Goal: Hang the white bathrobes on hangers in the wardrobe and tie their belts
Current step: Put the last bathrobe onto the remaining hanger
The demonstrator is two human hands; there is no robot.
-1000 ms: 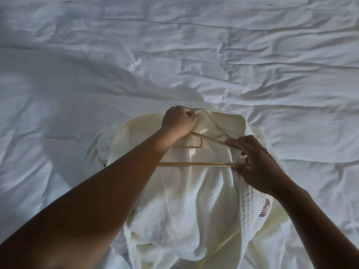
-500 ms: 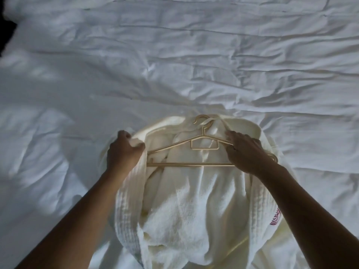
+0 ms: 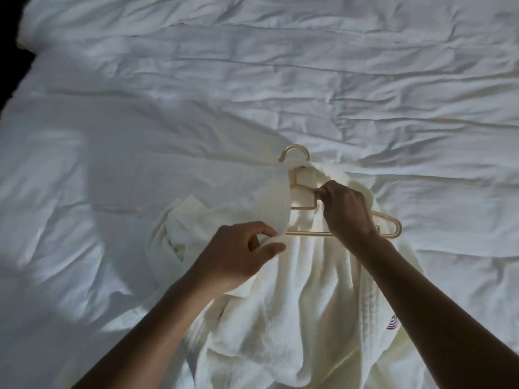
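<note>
I count one white bathrobe (image 3: 295, 304). There is one gold hanger (image 3: 309, 234), with one hook (image 3: 295, 148) at its top. I have two hands here: one left hand (image 3: 238, 256) and one right hand (image 3: 346, 211). There is one bed (image 3: 252, 80), all white. The bathrobe has one small red mark (image 3: 392, 323) on it.

dim, soft, shadowed left side

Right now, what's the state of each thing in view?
White terry bathrobe: lying on bed, one shoulder over hanger, other not yet.
Gold metal hanger: inside robe, hook out past collar, one end bare.
Left hand: grips robe's lapel.
Right hand: fingers pinch hanger.
White bed sheet: crumpled.
</note>
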